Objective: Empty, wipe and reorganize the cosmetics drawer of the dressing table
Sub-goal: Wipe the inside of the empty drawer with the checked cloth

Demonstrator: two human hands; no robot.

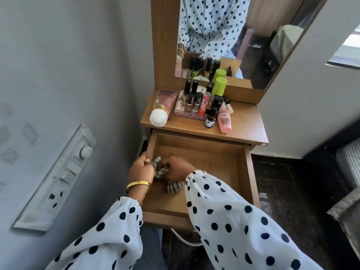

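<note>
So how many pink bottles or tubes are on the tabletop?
2: a pink tube lying at the left end, and a pink bottle lying right of the small bottles. Others may hide behind them.

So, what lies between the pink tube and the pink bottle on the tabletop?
In the head view, a palette with upright nail polish bottles on it lies between the pink tube and the pink bottle, plus a small dark bottle.

A corner of a room with pale grey painted walls [58,65] in daylight.

Left of the tall rectangular mirror in a brown wooden frame [253,55], a white plastic switch panel with a round dial [58,178] is fixed on the wall. To the right of the mirror is a window edge [346,49], bright with light. Below the mirror, on the right, lies a dark glossy tiled floor [292,191], and a striped grey fabric [348,164] shows at the far right edge.
</note>
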